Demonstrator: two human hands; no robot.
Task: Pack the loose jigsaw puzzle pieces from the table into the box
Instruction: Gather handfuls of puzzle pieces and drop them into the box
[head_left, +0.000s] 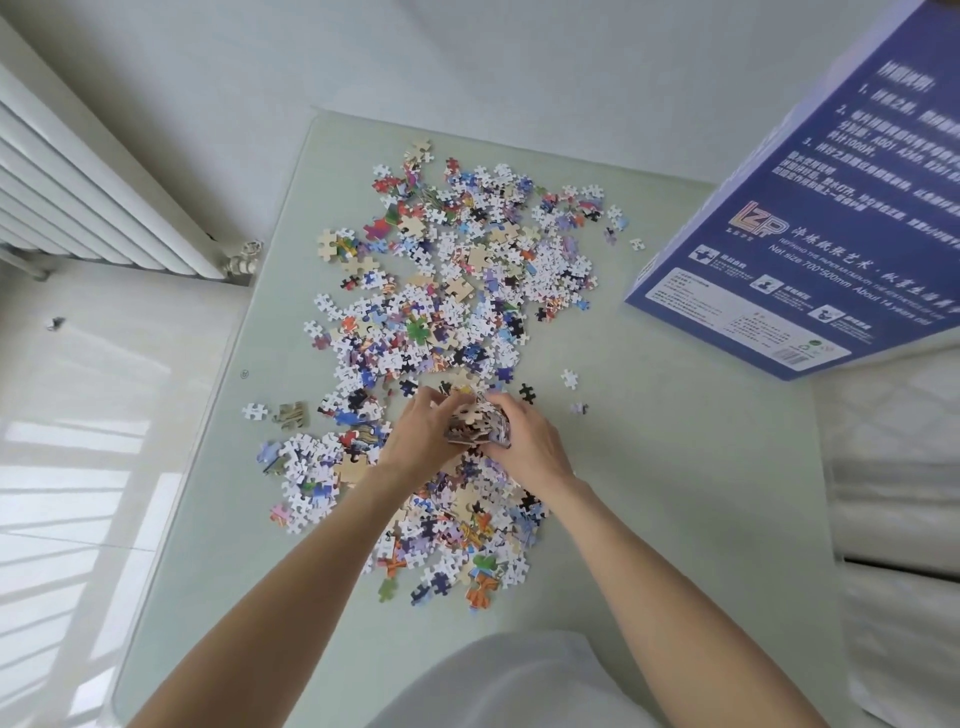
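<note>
Several loose jigsaw pieces (457, 291) lie spread in a long heap down the middle of the pale glass table (675, 519), some face down and white, some coloured. My left hand (423, 439) and my right hand (524, 441) meet over the heap's middle. Together they cup a bunch of puzzle pieces (472, 423) between curled fingers, just above the table. The blue puzzle box (810, 218) stands at the table's far right corner, its printed side facing me; its opening is out of sight.
A white radiator (78, 171) with a valve (244, 262) runs along the wall at the left, beside the table's left edge. A white padded surface (893, 493) lies to the right of the table. A few stray pieces (570, 378) sit apart from the heap.
</note>
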